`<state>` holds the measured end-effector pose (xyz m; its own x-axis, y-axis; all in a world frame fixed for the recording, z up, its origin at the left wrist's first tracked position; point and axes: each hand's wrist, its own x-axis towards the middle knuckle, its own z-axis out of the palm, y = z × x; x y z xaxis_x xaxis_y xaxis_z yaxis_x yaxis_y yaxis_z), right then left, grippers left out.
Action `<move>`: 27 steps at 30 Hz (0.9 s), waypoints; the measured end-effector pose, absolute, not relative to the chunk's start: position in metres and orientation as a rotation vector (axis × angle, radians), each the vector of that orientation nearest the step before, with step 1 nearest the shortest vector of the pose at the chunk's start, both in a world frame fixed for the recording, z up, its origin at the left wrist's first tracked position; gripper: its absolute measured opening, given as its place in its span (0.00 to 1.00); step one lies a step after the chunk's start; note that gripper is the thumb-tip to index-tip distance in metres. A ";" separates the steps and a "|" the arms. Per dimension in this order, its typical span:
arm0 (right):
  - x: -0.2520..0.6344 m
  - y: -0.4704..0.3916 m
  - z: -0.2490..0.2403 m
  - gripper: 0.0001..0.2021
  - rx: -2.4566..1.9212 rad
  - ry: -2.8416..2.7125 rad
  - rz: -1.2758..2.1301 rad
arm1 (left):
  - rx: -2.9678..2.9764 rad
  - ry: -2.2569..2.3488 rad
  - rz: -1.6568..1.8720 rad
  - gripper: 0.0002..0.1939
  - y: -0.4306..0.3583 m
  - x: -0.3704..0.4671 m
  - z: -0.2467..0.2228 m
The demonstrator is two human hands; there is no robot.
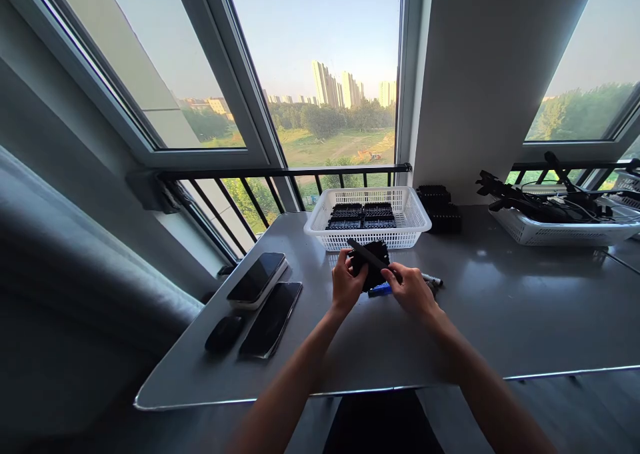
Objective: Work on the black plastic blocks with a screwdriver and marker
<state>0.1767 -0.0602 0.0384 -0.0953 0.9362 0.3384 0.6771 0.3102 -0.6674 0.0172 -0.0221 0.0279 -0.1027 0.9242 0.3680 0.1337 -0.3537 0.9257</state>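
Over the table, my left hand (346, 286) grips a black square block with toothed edges (374, 279), its thumb on the near face. My right hand (414, 293) is closed around one end of a long, flat black strip (369, 255). The strip lies slantwise across the block and appears to touch it; its exact kind cannot be made out. Beneath the hands lie a blue pen (380, 291) and a white and black pen (432, 280), both partly covered. Just beyond, a white plastic basket (367, 241) holds several similar black toothed pieces (361, 215).
Two phones (271, 319), one resting on a white box (260, 297), and a black mouse (224, 335) lie at left. Black blocks (440, 213) are stacked right of the basket. A second white basket (565, 233) with cables stands farther right. Windows and a railing border the table (525, 321).
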 end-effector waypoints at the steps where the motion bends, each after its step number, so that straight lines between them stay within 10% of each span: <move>1: 0.178 -0.060 0.038 0.16 -1.453 -1.830 0.441 | 1.502 1.191 1.528 0.16 -0.022 0.017 0.028; 27: 0.190 -0.055 0.033 0.16 -1.616 -1.802 0.130 | 1.415 1.210 1.555 0.16 -0.019 0.015 0.027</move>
